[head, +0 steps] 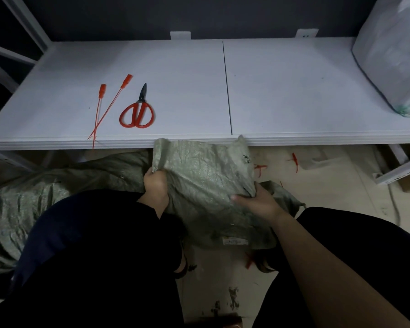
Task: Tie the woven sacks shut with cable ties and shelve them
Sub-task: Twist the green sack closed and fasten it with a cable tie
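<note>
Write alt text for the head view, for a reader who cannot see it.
Both hands, left hand and right hand, grip a green woven sack below a white shelf edge. Red cable ties and red-handled scissors lie on it.

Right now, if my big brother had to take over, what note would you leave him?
Left hand and right hand: both gripping the green woven sack by its sides, just below the shelf edge.
Two red cable ties and the scissors lie on the white shelf, untouched.
A white sack already sits on the shelf at the right.
Another green sack lies on the floor to the left.
Left to do: bunch this sack's mouth, tie it, shelve it.
</note>
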